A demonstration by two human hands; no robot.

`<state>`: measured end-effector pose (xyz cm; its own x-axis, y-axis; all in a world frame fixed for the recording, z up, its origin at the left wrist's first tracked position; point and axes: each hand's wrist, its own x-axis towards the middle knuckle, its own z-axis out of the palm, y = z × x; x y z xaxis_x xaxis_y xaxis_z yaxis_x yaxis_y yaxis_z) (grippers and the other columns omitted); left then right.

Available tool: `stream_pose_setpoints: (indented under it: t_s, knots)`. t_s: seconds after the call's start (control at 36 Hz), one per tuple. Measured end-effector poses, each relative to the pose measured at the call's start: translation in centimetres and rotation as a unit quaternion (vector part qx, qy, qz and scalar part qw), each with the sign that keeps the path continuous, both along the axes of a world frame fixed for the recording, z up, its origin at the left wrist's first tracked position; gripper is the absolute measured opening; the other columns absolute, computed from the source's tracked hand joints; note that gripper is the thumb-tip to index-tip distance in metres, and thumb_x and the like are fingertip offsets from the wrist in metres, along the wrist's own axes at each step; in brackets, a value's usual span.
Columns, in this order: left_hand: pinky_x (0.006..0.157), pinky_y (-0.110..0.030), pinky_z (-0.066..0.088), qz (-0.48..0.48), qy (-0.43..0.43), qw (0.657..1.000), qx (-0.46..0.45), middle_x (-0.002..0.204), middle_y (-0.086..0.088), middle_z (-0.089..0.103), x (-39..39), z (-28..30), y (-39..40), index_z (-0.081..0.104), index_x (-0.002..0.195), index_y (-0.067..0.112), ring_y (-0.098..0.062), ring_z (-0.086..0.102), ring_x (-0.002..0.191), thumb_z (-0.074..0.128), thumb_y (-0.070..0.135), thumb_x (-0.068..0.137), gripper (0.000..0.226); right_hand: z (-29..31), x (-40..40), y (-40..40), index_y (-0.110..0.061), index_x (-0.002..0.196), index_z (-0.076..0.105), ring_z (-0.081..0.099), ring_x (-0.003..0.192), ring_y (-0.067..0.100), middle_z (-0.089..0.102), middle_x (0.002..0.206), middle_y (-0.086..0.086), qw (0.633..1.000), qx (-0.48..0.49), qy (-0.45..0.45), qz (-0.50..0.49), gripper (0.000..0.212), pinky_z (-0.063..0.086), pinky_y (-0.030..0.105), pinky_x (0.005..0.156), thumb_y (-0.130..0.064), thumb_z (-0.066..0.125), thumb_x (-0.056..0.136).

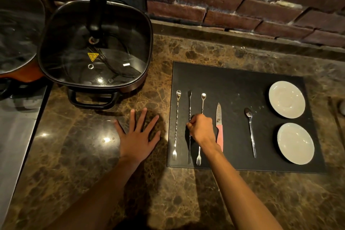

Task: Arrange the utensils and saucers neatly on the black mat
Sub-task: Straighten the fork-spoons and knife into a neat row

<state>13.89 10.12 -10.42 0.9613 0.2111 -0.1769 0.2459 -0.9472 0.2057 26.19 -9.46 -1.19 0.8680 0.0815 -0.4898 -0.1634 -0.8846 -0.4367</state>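
A black mat [233, 80] lies on the brown marble counter. On its left side three long twisted bar spoons with fork ends lie side by side: the left one [176, 123], the middle one [189, 106] and the right one [203, 101]. My right hand [202, 129] is closed on the middle bar spoon's shaft and covers part of the right one. A pink-handled knife [218, 117] lies just right of that hand, then a teaspoon [251, 130]. Two white saucers sit at the mat's right, far [287, 99] and near [295, 143]. My left hand [139, 136] rests flat on the counter, fingers spread.
A black square electric pan with a glass lid [95, 46] stands at the back left, its handle toward me. Another lidded pan [16, 33] is at the far left above a steel surface [16, 127]. A brick wall runs behind the counter.
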Motion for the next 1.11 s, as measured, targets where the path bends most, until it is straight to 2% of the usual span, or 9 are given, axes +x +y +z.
stream_pose_setpoints:
  t_s: [0.14, 0.28, 0.39, 0.61, 0.81, 0.89, 0.94, 1.0, 1.11]
  knots:
    - [0.113, -0.081, 0.005, 0.000, -0.007, 1.000, 0.000, 0.173, 0.007, 0.009, -0.1, -0.1, 0.0, 0.011, 0.158, 0.055, -0.032, 0.005, 0.160, 0.012, 0.070, 0.100, 0.060, 0.1, -0.4, 0.0, -0.003, 0.090, 0.067, 0.066, 0.088, 0.036, 0.069, 0.094, 0.019, 1.000, -0.007, -0.021, 0.005, 0.016, 0.053, 0.036, 0.075, -0.019, 0.063, 0.092]
    - [0.113, -0.081, 0.005, 0.002, -0.007, 1.000, -0.002, 0.173, 0.007, 0.008, -0.1, -0.2, 0.0, 0.010, 0.158, 0.055, -0.032, 0.005, 0.160, 0.012, 0.071, 0.100, 0.060, 0.1, -1.0, 0.1, -0.001, 0.092, 0.066, 0.067, 0.089, 0.037, 0.069, 0.096, 0.021, 0.999, -0.007, -0.037, 0.017, 0.014, 0.056, 0.043, 0.077, -0.011, 0.055, 0.093]
    - [0.112, -0.081, 0.006, 0.001, -0.004, 1.000, -0.001, 0.173, 0.006, 0.011, 0.0, -0.1, 0.0, 0.014, 0.158, 0.054, -0.033, 0.006, 0.160, 0.010, 0.070, 0.100, 0.060, 0.0, -1.1, 0.2, 0.000, 0.088, 0.065, 0.066, 0.087, 0.039, 0.069, 0.093, 0.022, 0.999, -0.006, -0.039, 0.017, 0.016, 0.054, 0.041, 0.072, -0.008, 0.052, 0.092]
    - [0.113, -0.081, 0.006, 0.003, -0.006, 1.000, -0.002, 0.173, 0.007, 0.009, 0.0, 0.0, -0.1, 0.013, 0.157, 0.055, -0.032, 0.004, 0.160, 0.011, 0.071, 0.099, 0.060, -0.5, -1.0, 0.1, -0.001, 0.093, 0.067, 0.067, 0.087, 0.035, 0.069, 0.095, 0.019, 0.999, 0.002, -0.044, 0.003, 0.015, 0.056, 0.040, 0.074, -0.010, 0.054, 0.093]
    - [0.113, -0.081, 0.005, 0.004, -0.001, 1.000, 0.007, 0.173, 0.008, 0.007, -0.1, -0.1, -0.1, 0.013, 0.158, 0.055, -0.032, 0.004, 0.160, 0.014, 0.070, 0.100, 0.060, -0.6, -1.1, -0.9, -0.007, 0.087, 0.062, 0.066, 0.078, 0.031, 0.070, 0.082, 0.013, 0.997, 0.015, -0.070, -0.013, 0.017, 0.055, 0.040, 0.072, -0.023, 0.063, 0.092]
    - [0.113, -0.081, 0.006, 0.005, -0.005, 1.000, 0.004, 0.173, 0.007, 0.009, -0.1, 0.1, -0.2, 0.014, 0.158, 0.054, -0.032, 0.005, 0.160, 0.016, 0.069, 0.100, 0.060, -0.8, -1.6, -2.4, -0.008, 0.098, 0.059, 0.064, 0.087, 0.029, 0.067, 0.095, 0.011, 0.993, -0.007, -0.110, -0.038, 0.018, 0.052, 0.035, 0.077, -0.023, 0.066, 0.091]
    - [0.113, -0.081, 0.006, 0.005, -0.010, 1.000, 0.002, 0.173, 0.006, 0.010, -0.1, 0.2, -0.2, 0.015, 0.158, 0.054, -0.032, 0.006, 0.160, 0.018, 0.069, 0.100, 0.060, -1.1, -2.1, -3.4, -0.005, 0.108, 0.057, 0.059, 0.100, 0.030, 0.062, 0.108, 0.013, 0.992, -0.024, -0.115, -0.041, 0.026, 0.050, 0.037, 0.088, -0.022, 0.067, 0.090]
    - [0.113, -0.081, 0.007, 0.004, -0.011, 1.000, 0.001, 0.173, 0.006, 0.011, -0.1, 0.2, -0.2, 0.016, 0.158, 0.053, -0.032, 0.007, 0.160, 0.020, 0.068, 0.099, 0.060, -1.4, -2.6, -4.0, -0.004, 0.112, 0.057, 0.057, 0.103, 0.030, 0.059, 0.112, 0.013, 0.993, -0.024, -0.105, -0.045, 0.030, 0.048, 0.035, 0.092, -0.020, 0.067, 0.089]
    - [0.113, -0.081, 0.007, 0.004, -0.011, 1.000, 0.002, 0.173, 0.006, 0.011, -0.1, 0.1, -0.1, 0.015, 0.158, 0.053, -0.032, 0.006, 0.160, 0.019, 0.069, 0.099, 0.061, -1.7, -3.0, -4.3, -0.007, 0.105, 0.062, 0.063, 0.091, 0.026, 0.065, 0.097, 0.009, 0.995, -0.012, -0.086, -0.041, 0.018, 0.049, 0.029, 0.081, -0.017, 0.066, 0.091]
